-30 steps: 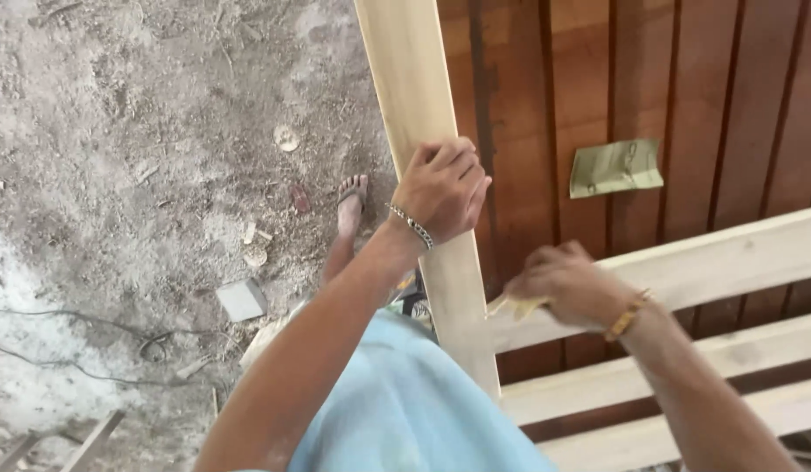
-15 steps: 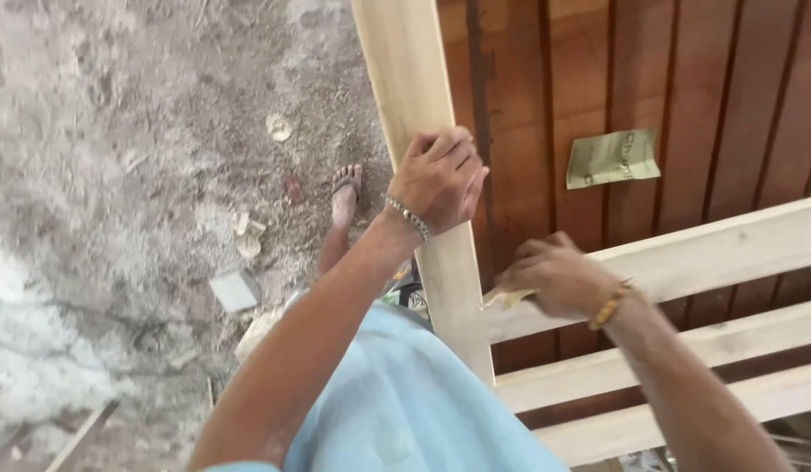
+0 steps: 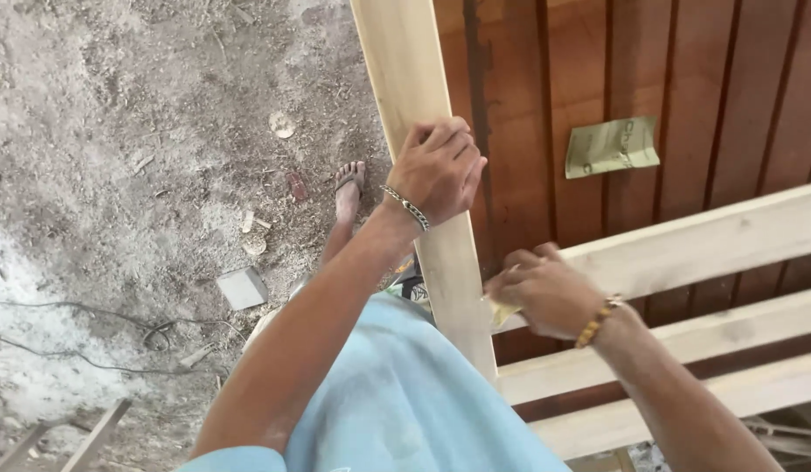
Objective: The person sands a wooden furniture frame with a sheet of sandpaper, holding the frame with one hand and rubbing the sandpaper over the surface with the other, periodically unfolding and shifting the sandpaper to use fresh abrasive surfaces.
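Observation:
My left hand [image 3: 438,171] grips the pale upright wooden board [image 3: 405,79] of a frame, fingers wrapped over its right edge. My right hand [image 3: 541,288] presses a small folded piece of yellowish sandpaper [image 3: 501,309] against the joint where a pale cross rail [image 3: 711,245] meets that board. Two more pale rails [image 3: 711,336] run parallel below the first. Behind the rails lies a dark red-brown slatted wooden panel [image 3: 685,87].
A folded green sheet of sandpaper [image 3: 612,147] lies on the brown panel. My sandalled foot [image 3: 349,188] stands on a dusty floor with wood scraps, a small grey block [image 3: 242,288], cables [image 3: 82,315] and wooden strips [image 3: 90,437] at the lower left.
My right hand with the sandpaper has shifted slightly left and down along the joint. My left hand keeps its hold on the board; the view has tilted a little.

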